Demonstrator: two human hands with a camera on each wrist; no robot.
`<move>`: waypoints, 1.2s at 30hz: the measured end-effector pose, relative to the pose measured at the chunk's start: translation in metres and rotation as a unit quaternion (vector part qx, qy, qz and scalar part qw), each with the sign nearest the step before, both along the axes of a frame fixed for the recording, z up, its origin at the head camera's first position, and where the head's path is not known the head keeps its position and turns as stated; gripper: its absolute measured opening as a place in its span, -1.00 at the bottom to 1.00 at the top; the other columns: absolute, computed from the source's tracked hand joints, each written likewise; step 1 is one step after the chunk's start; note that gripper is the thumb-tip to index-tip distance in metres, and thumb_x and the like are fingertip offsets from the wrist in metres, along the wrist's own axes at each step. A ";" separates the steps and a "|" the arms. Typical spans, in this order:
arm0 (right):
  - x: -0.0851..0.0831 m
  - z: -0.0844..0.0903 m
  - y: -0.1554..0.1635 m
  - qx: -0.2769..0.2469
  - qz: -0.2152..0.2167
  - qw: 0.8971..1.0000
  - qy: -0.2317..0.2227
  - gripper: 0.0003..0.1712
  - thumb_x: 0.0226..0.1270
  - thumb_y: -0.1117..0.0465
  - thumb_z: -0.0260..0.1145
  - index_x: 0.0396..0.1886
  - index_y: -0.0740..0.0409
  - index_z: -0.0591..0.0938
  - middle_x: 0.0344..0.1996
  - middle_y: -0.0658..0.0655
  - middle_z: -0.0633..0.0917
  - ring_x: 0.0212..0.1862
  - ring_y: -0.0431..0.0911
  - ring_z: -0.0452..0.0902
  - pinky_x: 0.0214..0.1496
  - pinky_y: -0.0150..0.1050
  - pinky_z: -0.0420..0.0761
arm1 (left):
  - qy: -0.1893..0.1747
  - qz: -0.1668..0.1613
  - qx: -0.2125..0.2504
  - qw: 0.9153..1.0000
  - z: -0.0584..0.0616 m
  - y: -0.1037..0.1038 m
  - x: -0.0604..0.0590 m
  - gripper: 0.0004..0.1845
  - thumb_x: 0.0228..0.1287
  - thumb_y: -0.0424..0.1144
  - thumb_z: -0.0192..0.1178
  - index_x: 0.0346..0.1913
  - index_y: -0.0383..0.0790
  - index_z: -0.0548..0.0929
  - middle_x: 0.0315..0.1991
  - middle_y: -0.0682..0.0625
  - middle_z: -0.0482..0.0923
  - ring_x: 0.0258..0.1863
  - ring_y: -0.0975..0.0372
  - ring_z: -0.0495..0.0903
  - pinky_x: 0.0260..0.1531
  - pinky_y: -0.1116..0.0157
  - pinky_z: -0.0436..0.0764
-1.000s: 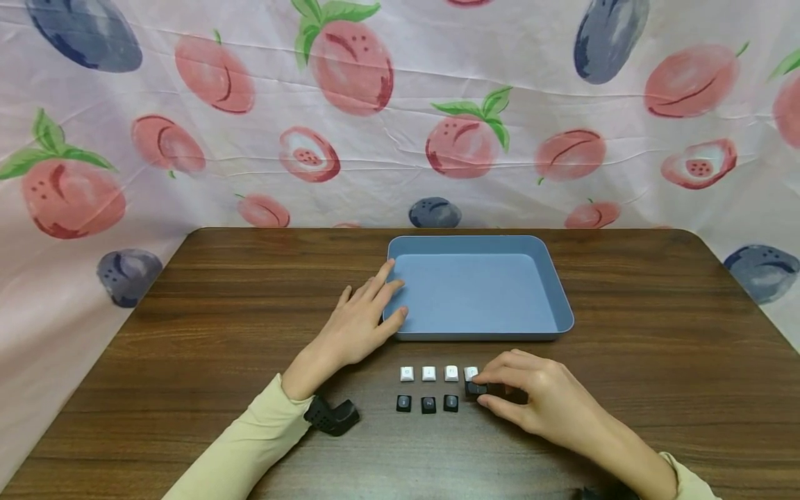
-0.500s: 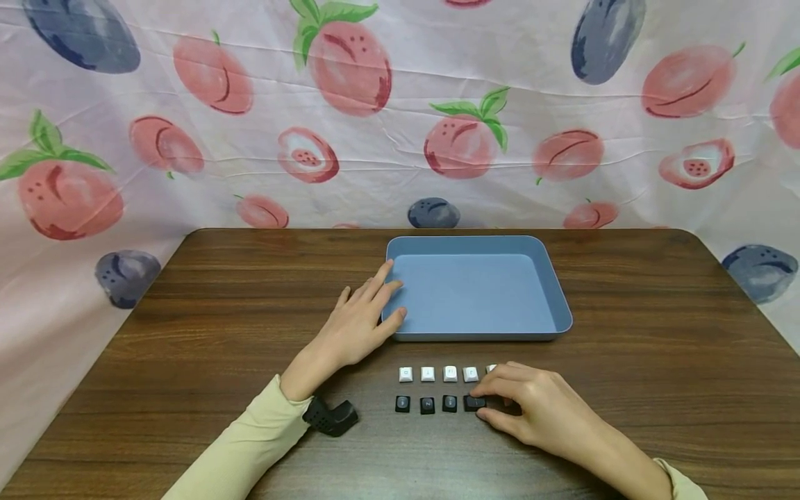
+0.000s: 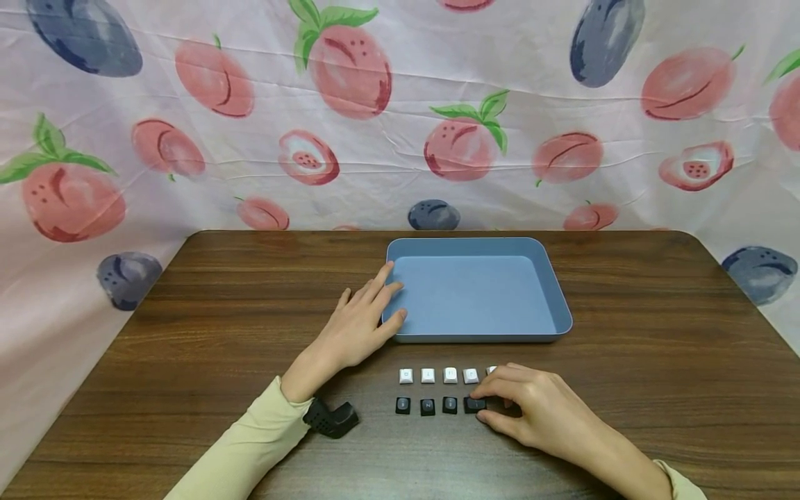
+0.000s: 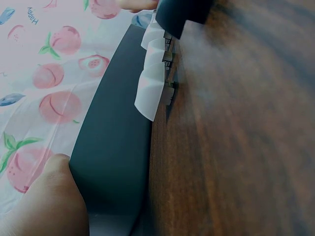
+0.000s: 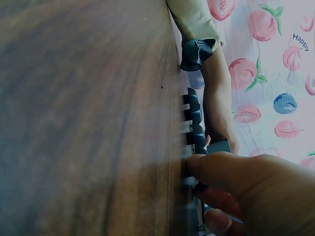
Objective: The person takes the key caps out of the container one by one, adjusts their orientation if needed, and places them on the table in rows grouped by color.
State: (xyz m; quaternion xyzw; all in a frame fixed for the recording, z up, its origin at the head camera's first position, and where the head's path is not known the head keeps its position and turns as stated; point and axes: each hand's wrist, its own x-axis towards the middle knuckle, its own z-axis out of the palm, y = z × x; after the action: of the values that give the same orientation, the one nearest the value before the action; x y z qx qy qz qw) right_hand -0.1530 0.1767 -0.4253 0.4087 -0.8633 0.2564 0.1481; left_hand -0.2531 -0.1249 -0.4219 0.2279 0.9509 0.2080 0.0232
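Note:
A blue tray (image 3: pixel 562 305) sits mid-table. My left hand (image 3: pixel 356 323) rests flat against its left rim, fingers straight, thumb on the front corner; in the left wrist view the thumb (image 4: pixel 49 196) lies beside the tray wall (image 4: pixel 118 137). In front of the tray run a row of white keycaps (image 3: pixel 428 376) and a row of black keycaps (image 3: pixel 428 407). My right hand (image 3: pixel 478 405) pinches the rightmost black keycap (image 3: pixel 473 404), which sits on the table in line with the others. Its fingers (image 5: pixel 236 177) cover that end of the black row (image 5: pixel 194 118), and partly hide one white keycap (image 3: pixel 492 370).
The wooden table (image 3: pixel 656 333) is backed and flanked by a fruit-print cloth (image 3: pixel 400 125). A black wrist camera mount (image 3: pixel 331 417) lies under my left forearm, close to the left end of the keycap rows.
My right hand brought the black keycap down toward me from beside the white row into the black row, and it still holds it. The left hand has not moved.

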 end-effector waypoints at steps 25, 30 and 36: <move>-0.001 0.001 0.001 0.003 0.005 1.000 -0.008 -0.68 0.01 0.19 0.64 -0.19 -0.08 0.78 -0.23 -0.25 0.72 -0.23 -0.39 0.62 -0.21 -0.49 0.58 | 0.003 -0.001 0.000 1.000 -0.002 0.000 -0.003 -0.35 0.59 0.21 -0.17 0.56 0.00 0.27 0.69 0.09 -0.22 0.54 -0.12 0.22 0.43 -0.39 0.03; -0.001 0.002 0.000 0.005 0.004 1.000 -0.011 -0.68 0.02 0.18 0.65 -0.18 -0.06 0.78 -0.23 -0.25 0.72 -0.21 -0.39 0.63 -0.19 -0.47 0.60 | 0.000 0.000 -0.001 1.000 -0.002 0.000 -0.002 -0.36 0.59 0.21 -0.18 0.57 0.01 0.27 0.69 0.10 -0.23 0.54 -0.12 0.22 0.43 -0.38 0.03; -0.001 0.003 0.001 0.004 0.005 1.000 -0.014 -0.69 0.03 0.18 0.64 -0.18 -0.06 0.79 -0.23 -0.24 0.72 -0.22 -0.38 0.63 -0.21 -0.48 0.60 | -0.004 -0.002 0.001 1.000 0.000 0.000 -0.001 -0.36 0.60 0.21 -0.18 0.57 0.00 0.27 0.69 0.10 -0.23 0.54 -0.13 0.22 0.43 -0.39 0.02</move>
State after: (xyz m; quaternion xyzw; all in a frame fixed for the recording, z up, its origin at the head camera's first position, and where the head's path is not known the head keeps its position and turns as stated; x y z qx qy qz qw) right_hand -0.1539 0.1773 -0.4221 0.4095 -0.8645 0.2592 0.1330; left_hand -0.2544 -0.1252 -0.4216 0.2294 0.9501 0.2096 0.0269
